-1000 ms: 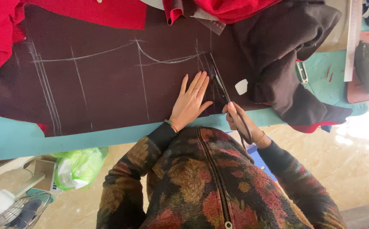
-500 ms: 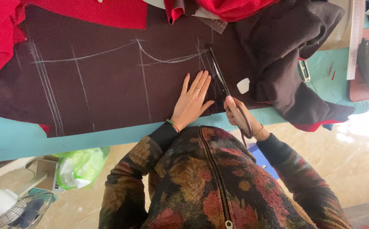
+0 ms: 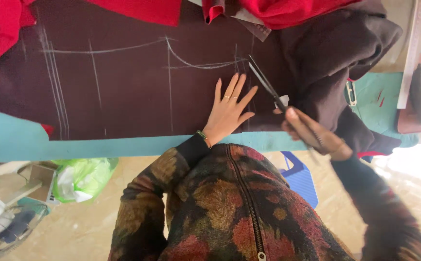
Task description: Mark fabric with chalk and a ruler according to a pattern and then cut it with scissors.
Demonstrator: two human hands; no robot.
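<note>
Pressing open left hand (image 3: 227, 113) on brown fabric (image 3: 133, 92) over teal table (image 3: 12, 145), right hand (image 3: 312, 133) fingers grip scissors (image 3: 266, 84).

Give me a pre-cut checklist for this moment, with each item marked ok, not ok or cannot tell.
1. Left hand flat on the dark brown fabric, fingers spread: ok.
2. Left fingers clear of the scissors blades: ok, a gap shows.
3. Right hand gripping the scissors: ok, though blurred.
4. Blades lined up on a chalk line: cannot tell.
5. Fabric lying smooth ahead of the blades: ok.
6. Bunched dark cloth on the right kept off the cutting path: cannot tell.
</note>
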